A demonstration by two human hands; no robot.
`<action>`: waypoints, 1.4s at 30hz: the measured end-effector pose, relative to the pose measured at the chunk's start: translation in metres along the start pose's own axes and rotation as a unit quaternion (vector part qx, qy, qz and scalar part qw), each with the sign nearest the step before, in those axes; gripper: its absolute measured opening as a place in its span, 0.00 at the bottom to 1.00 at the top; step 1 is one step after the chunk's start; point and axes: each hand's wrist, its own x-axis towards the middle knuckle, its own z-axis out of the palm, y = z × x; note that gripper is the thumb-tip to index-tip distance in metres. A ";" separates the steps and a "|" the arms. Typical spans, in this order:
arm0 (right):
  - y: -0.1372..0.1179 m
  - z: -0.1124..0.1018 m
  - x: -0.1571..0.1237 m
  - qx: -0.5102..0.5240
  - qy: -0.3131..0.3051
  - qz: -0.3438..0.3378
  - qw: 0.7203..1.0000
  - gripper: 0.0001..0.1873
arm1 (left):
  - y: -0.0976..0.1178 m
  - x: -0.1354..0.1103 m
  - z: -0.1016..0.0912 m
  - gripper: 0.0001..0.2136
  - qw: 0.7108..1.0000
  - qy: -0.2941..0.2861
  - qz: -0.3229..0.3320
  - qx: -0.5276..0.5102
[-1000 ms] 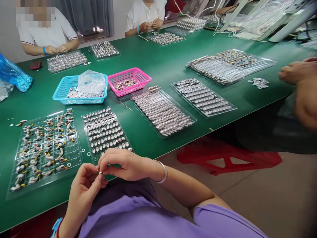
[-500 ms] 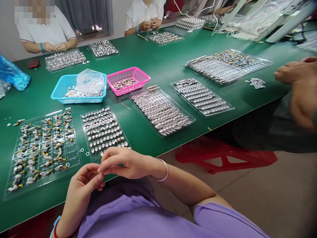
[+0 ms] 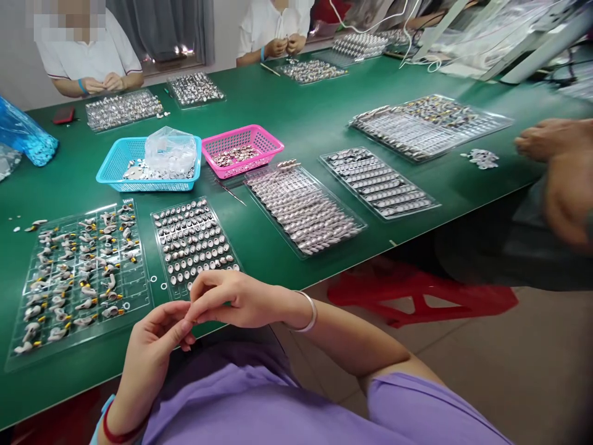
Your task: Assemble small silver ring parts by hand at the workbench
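My left hand (image 3: 151,349) and my right hand (image 3: 231,298) meet at the near edge of the green table (image 3: 296,123), fingertips pinched together on a tiny metal part that the fingers mostly hide. A silver bangle sits on my right wrist. Just beyond my hands lies a clear tray of small round silver parts (image 3: 194,246). To its left a second clear tray (image 3: 76,275) holds bent silver parts with yellow tips. Two loose white rings (image 3: 158,282) lie between the trays.
A blue basket (image 3: 148,164) with a plastic bag and a pink basket (image 3: 241,149) stand mid-table, tweezers (image 3: 230,193) beside them. More filled trays (image 3: 303,209) stretch right. Two people sit at the far side; another person's hands (image 3: 553,139) are at the right. A red stool (image 3: 419,293) stands below.
My hands stay pinched together on the small part and have shifted slightly up. The gold-coloured bit seen between the fingertips a second ago is now covered.
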 end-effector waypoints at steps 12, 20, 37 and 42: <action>0.005 0.006 -0.002 0.040 0.055 0.007 0.998 0.07 | 0.001 0.003 -0.005 0.08 0.995 0.015 0.035 0.093; -0.003 0.003 0.003 0.118 0.038 0.125 0.984 0.06 | 0.004 -0.003 0.000 0.09 0.984 0.065 0.093 0.136; -0.005 0.009 0.006 0.010 0.026 0.126 0.992 0.06 | 0.001 -0.002 -0.009 0.07 0.924 0.045 0.219 0.309; -0.006 0.008 0.005 0.023 0.024 0.129 0.991 0.03 | 0.007 -0.004 -0.008 0.06 0.918 0.025 0.204 0.338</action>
